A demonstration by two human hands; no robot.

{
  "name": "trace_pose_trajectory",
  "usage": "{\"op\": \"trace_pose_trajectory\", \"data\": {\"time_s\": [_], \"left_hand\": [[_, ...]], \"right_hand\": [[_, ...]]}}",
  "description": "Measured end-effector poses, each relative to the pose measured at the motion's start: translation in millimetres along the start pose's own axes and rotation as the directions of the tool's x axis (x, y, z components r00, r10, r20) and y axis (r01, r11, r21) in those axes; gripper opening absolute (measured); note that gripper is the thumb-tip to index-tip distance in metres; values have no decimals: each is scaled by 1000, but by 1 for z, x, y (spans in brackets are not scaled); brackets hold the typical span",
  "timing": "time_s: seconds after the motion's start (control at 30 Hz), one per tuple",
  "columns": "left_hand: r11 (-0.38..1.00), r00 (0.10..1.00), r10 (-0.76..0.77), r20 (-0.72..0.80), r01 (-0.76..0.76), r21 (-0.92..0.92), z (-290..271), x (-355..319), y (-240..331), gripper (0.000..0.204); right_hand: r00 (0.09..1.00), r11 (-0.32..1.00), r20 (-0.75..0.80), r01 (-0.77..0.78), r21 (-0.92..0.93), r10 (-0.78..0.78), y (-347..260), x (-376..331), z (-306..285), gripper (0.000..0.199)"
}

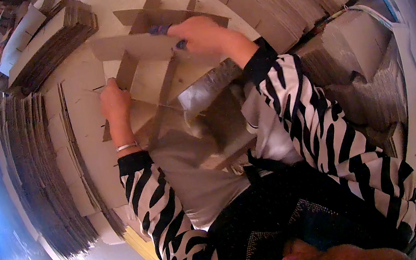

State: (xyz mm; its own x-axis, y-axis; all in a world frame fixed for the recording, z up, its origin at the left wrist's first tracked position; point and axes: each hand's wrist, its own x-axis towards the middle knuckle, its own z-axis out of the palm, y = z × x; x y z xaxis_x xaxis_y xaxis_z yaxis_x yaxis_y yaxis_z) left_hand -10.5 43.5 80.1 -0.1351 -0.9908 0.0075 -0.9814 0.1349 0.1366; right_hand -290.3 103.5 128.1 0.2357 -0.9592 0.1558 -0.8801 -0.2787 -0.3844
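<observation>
Slotted cardboard strips stand on edge and cross each other as a divider grid [151,76] in front of me. My left hand [116,102] is closed at the left end of the grid, its fingers pinching a cardboard edge. At the far side, my right hand [199,36] is closed around the top edge of the long cardboard strip [124,46], with dark wraps on its finger and thumb. Its palm hides part of that strip. Just beyond the right hand, another set of crossed strips [168,14] stands on the table.
Tall stacks of cardboard strips [43,172] line the left side. Another stack [55,42] lies at the far left. Wide cardboard sheets [266,1] are piled at the far right, with more bundles [366,99] beside my right arm. A yellow strip [142,248] lies near my left forearm.
</observation>
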Motion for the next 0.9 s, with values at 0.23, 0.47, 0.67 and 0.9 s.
{"op": "trace_pose_trajectory", "data": {"time_s": [0.23,0.47,0.67,0.9], "left_hand": [[997,997,-69,28,69,26,-6,-2,19,22],[993,996,-82,39,78,93,-2,-3,20,24],[993,997,-40,68,32,110,-5,0,28,24],[956,969,85,-231,-14,293,-18,-20,47,24]], "right_hand": [[999,986,-1,-34,-161,34,-10,-16,15,28],[991,980,112,-51,-192,74,-16,-22,39,21],[982,981,127,-120,-151,140,-3,-16,45,22],[977,982,183,-76,-174,108,-6,-31,29,26]]}}
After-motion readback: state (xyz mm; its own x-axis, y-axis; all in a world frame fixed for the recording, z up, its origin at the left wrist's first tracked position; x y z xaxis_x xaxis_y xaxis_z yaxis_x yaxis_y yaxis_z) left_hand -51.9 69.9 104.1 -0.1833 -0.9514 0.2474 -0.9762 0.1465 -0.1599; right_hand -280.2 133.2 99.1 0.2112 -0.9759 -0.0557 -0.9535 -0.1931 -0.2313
